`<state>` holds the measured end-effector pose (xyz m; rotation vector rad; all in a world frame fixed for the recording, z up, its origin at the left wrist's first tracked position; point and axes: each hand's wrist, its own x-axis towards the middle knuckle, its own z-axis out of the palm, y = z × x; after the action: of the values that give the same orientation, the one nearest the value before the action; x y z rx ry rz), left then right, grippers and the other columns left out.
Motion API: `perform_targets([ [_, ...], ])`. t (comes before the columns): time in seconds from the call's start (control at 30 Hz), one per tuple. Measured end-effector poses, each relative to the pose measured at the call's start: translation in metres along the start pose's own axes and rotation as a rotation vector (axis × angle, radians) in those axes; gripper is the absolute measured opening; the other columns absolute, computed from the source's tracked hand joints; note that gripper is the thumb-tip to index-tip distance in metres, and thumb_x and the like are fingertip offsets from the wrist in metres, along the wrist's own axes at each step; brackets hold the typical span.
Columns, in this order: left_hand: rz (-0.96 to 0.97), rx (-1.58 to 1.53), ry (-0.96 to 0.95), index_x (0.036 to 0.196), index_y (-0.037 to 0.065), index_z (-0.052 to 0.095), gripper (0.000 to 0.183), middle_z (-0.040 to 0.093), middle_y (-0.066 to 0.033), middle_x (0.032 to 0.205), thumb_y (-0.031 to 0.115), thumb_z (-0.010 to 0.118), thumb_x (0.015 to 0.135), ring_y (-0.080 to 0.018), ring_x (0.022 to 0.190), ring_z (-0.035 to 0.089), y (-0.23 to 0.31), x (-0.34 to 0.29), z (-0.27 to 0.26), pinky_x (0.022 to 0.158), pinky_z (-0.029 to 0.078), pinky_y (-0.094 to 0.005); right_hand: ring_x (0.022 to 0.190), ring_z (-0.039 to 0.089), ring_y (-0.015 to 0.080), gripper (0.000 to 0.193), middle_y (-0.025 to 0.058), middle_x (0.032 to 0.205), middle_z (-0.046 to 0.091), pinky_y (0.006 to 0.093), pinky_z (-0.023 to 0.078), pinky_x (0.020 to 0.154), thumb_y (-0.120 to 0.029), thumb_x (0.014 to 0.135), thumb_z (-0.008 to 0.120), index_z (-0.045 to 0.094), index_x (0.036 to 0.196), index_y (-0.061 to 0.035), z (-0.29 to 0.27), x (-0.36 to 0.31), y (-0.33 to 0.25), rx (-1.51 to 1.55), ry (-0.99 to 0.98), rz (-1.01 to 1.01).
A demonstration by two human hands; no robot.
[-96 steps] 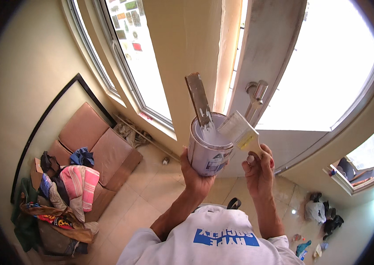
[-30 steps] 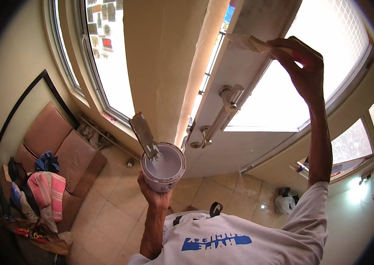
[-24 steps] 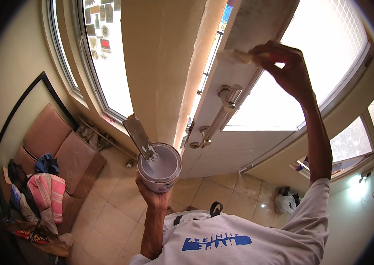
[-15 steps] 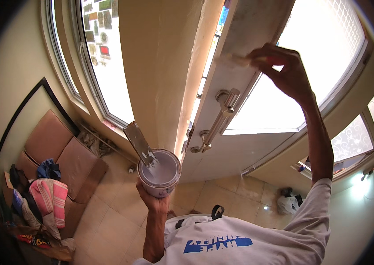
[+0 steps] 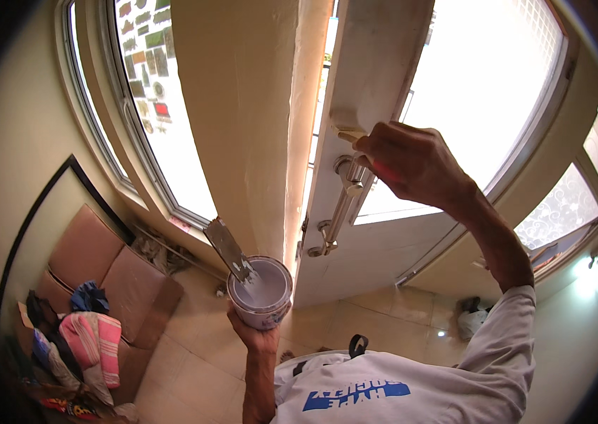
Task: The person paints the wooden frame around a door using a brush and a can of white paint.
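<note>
Brush (image 5: 350, 134) at door (image 5: 376, 71), just above handle (image 5: 341, 210); likely light, soft-bristled, best pinched by grip. Right hand (image 5: 412, 161) closed round it. Below, paint can (image 5: 263, 320), stick (image 5: 227, 247) inside, probably weighty, spillable. Left hand (image 5: 252, 338) cupped under.

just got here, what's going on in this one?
A person holds an open can of pale paint in the left hand, low in front of the body; a flat, paint-smeared stick leans in it, sticking up over the rim. The right hand is raised, gripping a brush at the door, just above the metal handle. Whether the bristles touch the surface is hard to tell. Off to the left, cloths lie heaped on a brownish-pink couch.
</note>
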<state>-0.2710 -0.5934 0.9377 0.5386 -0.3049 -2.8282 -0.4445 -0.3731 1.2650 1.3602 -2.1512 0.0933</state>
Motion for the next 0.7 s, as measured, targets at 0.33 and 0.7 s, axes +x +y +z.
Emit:
perform_targets([
  [0.33, -0.018, 0.051, -0.078, 0.142, 0.019, 0.051, 0.067, 0.061, -0.0113, 0.135, 0.063, 0.053, 0.092, -0.0363, 0.115, 0.063, 0.005, -0.006, 0.010, 0.089, 0.051, -0.0646, 0.090, 0.071, 0.0182, 0.016, 0.0013, 0.105, 0.072, 0.0308, 0.061, 0.078, -0.006, 0.088, 0.074, 0.073, 0.104, -0.0075, -0.057, 0.044, 0.052, -0.363, 0.459, -0.026],
  [0.7, -0.044, 0.078, -0.121, 0.142, 0.022, 0.051, 0.065, 0.059, -0.0094, 0.138, 0.062, 0.053, 0.091, -0.0321, 0.118, 0.061, 0.008, -0.006, 0.002, 0.092, 0.049, -0.0647, 0.085, 0.072, 0.0164, 0.013, 0.0041, 0.099, 0.076, 0.0316, 0.058, 0.077, -0.015, 0.095, 0.070, 0.073, 0.107, -0.0095, -0.077, 0.067, 0.070, 0.018, 0.234, 0.179],
])
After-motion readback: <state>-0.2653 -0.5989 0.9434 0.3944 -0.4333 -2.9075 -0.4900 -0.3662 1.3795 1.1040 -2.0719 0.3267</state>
